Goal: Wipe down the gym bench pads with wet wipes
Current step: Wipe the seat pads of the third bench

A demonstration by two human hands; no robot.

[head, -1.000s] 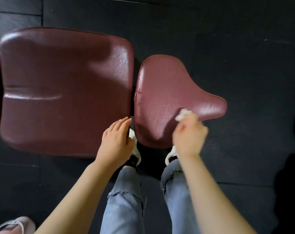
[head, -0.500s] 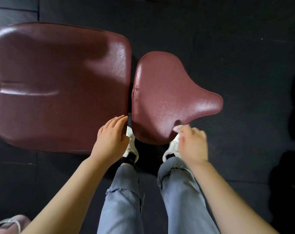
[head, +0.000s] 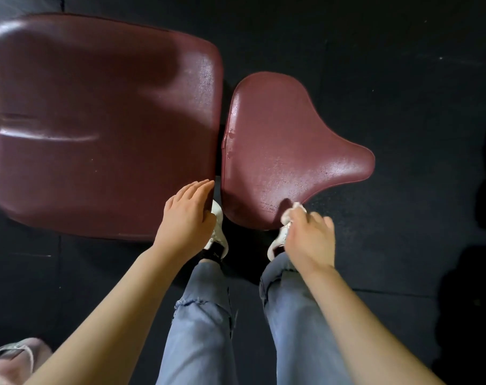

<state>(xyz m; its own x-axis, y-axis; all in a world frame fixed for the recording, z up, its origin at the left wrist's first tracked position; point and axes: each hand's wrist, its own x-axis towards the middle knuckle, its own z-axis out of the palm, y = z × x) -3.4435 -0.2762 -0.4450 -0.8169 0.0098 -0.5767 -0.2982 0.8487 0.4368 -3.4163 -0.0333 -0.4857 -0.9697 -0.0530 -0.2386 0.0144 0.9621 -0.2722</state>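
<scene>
**Wipe at the seat pad's near edge**

The right hand has its fingers curled round a small crumpled white wipe, which pokes out past the fingertips at about 11 o'clock from the knuckles. The wipe touches the near edge of the seat pad, the smaller maroon pad with a narrow nose pointing to 3 o'clock. Its surface shines with a wet, speckled sheen, and a few droplets sit along its left edge.

The left hand lies flat and relaxed, fingers straight and together, resting on the near right corner of the back pad, the big maroon pad at 9 o'clock from the seat pad. The fingertips reach the pad's right edge, just beside the narrow gap between the two pads. This hand holds nothing.

Below the pads, at 6 o'clock, stand two legs in light blue jeans, the left knee frayed, with white shoes partly tucked under the seat pad's near edge. The floor is dark matting with faint seams. Something pink with a pale strap shows at the 7 o'clock corner; I cannot tell what it is.

No brand, label or writing can be read anywhere.
</scene>
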